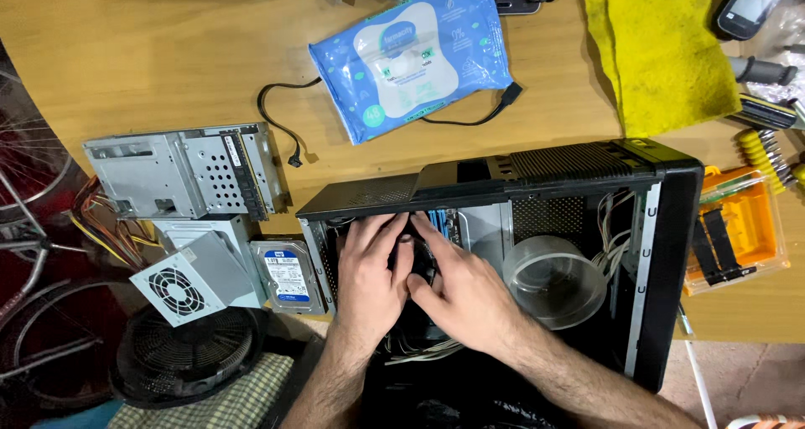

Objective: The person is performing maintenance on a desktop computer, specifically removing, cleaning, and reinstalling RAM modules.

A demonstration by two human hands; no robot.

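At frame centre, inside the case (pixel 671 253), left hand (pixel 369 274) and right hand (pixel 461 291) press flat, fingers extended, gripping nothing visible; apply even, gentle pressure.

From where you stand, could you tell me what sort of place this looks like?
Probably a home or hobby computer repair bench: an opened black computer case on a wooden table, removed parts such as a power supply and hard drive, and a screwdriver bit set.
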